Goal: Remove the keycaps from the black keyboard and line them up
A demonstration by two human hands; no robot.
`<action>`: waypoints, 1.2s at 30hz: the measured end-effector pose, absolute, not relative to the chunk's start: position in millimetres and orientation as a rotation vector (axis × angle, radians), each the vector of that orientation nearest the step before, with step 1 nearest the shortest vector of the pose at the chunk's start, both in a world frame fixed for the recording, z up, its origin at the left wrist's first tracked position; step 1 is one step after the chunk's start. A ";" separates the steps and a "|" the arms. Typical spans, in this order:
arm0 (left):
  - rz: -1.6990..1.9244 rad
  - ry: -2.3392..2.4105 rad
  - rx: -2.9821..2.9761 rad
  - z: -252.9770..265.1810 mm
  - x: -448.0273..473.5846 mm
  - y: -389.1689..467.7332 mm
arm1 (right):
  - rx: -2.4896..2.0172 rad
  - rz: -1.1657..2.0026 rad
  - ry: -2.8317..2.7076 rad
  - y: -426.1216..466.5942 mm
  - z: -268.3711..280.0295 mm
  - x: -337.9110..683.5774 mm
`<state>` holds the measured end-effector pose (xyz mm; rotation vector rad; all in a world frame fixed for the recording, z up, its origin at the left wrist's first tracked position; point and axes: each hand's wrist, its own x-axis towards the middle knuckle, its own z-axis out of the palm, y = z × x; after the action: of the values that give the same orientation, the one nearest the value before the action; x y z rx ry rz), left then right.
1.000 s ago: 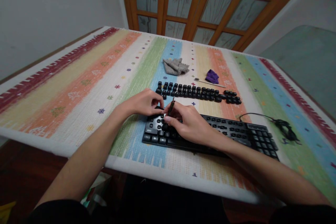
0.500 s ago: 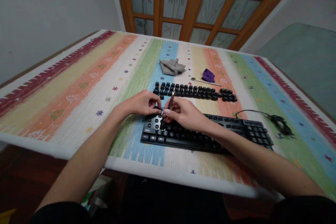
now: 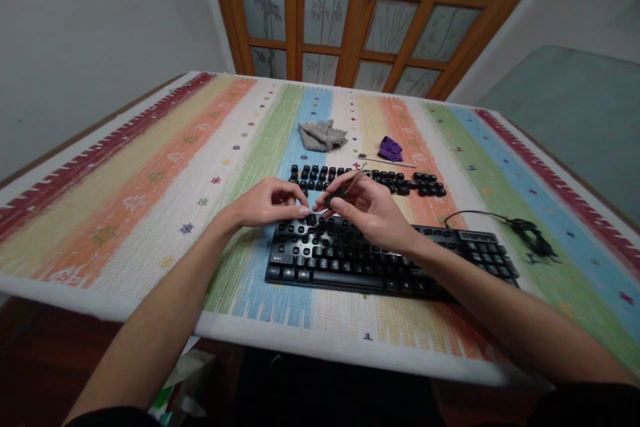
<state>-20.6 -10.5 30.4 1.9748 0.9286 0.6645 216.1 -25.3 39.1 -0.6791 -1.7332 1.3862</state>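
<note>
A black keyboard lies before me, many of its keycaps off in the upper rows. My left hand is at its upper left corner, thumb and curled fingers drawn together; whatever is between the tips is too small to make out. In my right hand, above the upper keys, is a thin tool with a broad dark end, pinched between thumb and fingers. Its exact kind is unclear. Behind both hands, loose black keycaps stand in rows, partly covered by my right hand.
A grey cloth and a crumpled purple cloth lie farther back. Beside them is a thin stick with a dark head. The coiled keyboard cable rests at the right on the striped tablecloth.
My right hand has lifted and shifted slightly right, its fingers less curled, with the tool turned so its dark end shows. My left hand has eased back slightly from the keys.
</note>
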 end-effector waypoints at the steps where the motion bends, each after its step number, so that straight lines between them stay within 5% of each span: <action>1: 0.675 0.923 1.954 30.6 -19.3 -10.9 | -0.664 1.366 -1.722 -25.5 40.4 216.6; 22: 0.814 0.782 1.581 20.9 6.4 -23.1 | -0.629 0.816 -1.950 -30.4 35.6 237.3; 36: 1.126 0.960 2.278 21.2 10.3 -27.2 | -0.741 0.913 -1.829 -26.9 39.2 237.0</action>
<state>10.3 -27.2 21.2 2.2779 0.9604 1.1261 237.0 -26.9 39.2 -0.7410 -1.8294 0.9133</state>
